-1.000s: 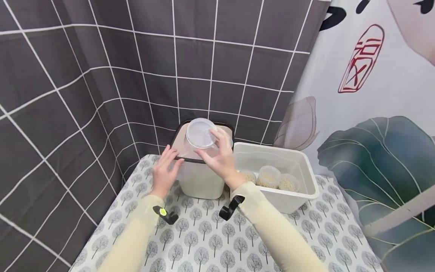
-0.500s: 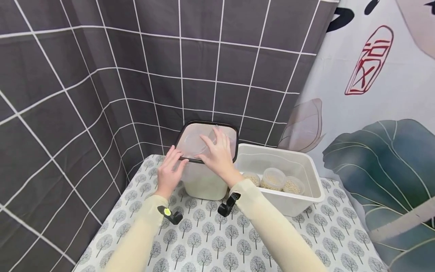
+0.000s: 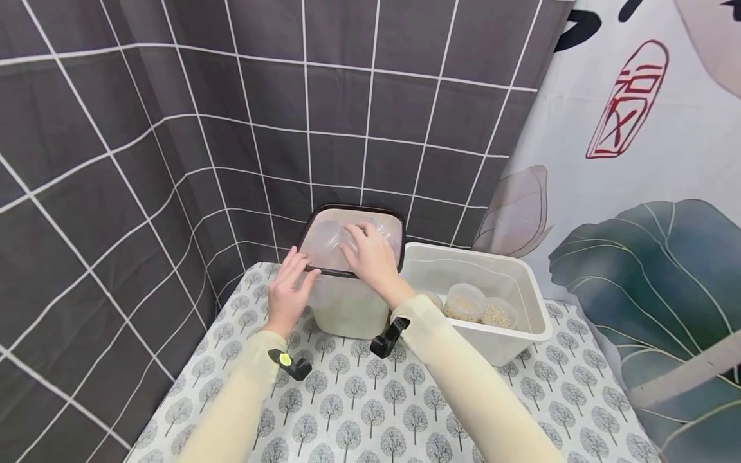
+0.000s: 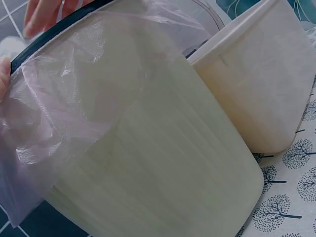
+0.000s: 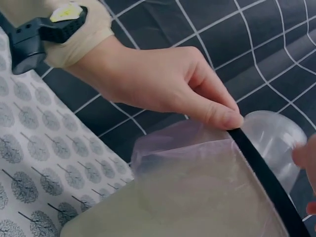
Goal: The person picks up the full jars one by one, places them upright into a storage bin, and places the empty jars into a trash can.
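Observation:
A pale trash bin point(image 3: 347, 315) with a black rim point(image 3: 401, 241) and a thin pinkish liner bag point(image 4: 74, 74) stands by the wall. At its front left corner my left hand point(image 3: 286, 292) pinches the rim and liner, as the right wrist view shows. Over the bin's mouth is my right hand point(image 3: 373, 260), its fingers bent downward; whether they hold anything is unclear. Left of those fingers, a clear round plastic tub point(image 3: 322, 238) shows within the mouth. More clear plastic point(image 3: 382, 226) appears behind the hand.
Right of the bin stands a white rectangular basin point(image 3: 532, 289). Inside it are clear tubs point(image 3: 465, 302) of pale beans or pellets. A tree-print cloth point(image 3: 359, 411) covers the table. Dark grid-patterned fabric point(image 3: 260, 96) hangs close behind and at the left.
A clear tub that my right hand held above the bin has left its grasp. That hand spread its fingers, then moved slightly right and bent them downward. The left hand stays at the rim.

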A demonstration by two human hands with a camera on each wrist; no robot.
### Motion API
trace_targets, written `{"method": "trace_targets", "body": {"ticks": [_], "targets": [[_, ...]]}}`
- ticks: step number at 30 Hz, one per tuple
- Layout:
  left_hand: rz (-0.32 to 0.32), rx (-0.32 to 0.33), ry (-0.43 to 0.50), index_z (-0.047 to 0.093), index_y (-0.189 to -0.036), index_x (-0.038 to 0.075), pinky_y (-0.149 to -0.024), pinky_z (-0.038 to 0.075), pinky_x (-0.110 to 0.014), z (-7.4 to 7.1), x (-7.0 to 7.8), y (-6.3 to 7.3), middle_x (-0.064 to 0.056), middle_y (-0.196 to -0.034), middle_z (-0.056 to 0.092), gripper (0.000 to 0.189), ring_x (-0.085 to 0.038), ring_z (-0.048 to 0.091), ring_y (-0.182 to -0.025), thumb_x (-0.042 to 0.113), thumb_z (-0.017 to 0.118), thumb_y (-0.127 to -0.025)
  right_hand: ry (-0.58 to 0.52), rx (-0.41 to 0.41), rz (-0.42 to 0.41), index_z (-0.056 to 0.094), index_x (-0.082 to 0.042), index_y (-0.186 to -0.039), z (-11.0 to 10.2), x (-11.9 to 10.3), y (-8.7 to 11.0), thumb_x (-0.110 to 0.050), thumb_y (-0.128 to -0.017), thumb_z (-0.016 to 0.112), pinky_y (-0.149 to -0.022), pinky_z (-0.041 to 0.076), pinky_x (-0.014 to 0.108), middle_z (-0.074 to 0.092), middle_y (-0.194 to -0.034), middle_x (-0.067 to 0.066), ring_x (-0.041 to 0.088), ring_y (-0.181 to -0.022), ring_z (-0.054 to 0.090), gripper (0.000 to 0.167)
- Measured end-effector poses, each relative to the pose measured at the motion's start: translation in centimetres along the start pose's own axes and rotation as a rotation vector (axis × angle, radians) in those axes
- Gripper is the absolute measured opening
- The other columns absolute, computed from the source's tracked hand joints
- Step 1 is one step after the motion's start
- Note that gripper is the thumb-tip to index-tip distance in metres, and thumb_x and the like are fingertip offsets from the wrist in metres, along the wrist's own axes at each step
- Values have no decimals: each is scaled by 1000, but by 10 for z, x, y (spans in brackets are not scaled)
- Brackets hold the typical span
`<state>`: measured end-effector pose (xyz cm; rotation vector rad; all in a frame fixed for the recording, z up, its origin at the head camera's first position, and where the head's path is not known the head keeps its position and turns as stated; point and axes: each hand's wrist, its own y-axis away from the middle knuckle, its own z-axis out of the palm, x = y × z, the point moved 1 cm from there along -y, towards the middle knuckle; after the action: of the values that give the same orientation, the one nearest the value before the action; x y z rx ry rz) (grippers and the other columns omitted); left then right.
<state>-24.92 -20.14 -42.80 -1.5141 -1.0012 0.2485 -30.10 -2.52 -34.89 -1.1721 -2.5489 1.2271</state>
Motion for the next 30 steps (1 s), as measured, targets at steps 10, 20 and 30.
{"method": "trace_targets", "body": {"ticks": [10,20,30], "targets": [[3,-28,-18,69,-96,0,-103,37,-36,4,-1,-6,-12,-108,66,25,-33,50,-119,8,77,-74,-55,-1,50,63,-7,-112,-5,8,12,-23,-88,63,-79,50,39,63,-101,10,25,-91,61,29],[-12,-2,15,70,-98,-3,-105,34,-38,2,3,-18,-14,-108,66,32,-31,56,-111,7,80,-70,-166,127,-74,66,-3,-103,-24,17,43,-13,-86,63,-82,48,36,64,-97,8,23,-91,58,19],[69,28,41,70,-92,-1,-99,41,-41,-9,20,-18,-16,-101,68,21,-35,60,-102,6,76,-73,-219,159,-56,65,-2,-106,-43,19,74,-13,-86,63,-88,46,36,64,-102,8,23,-96,57,23]]}}
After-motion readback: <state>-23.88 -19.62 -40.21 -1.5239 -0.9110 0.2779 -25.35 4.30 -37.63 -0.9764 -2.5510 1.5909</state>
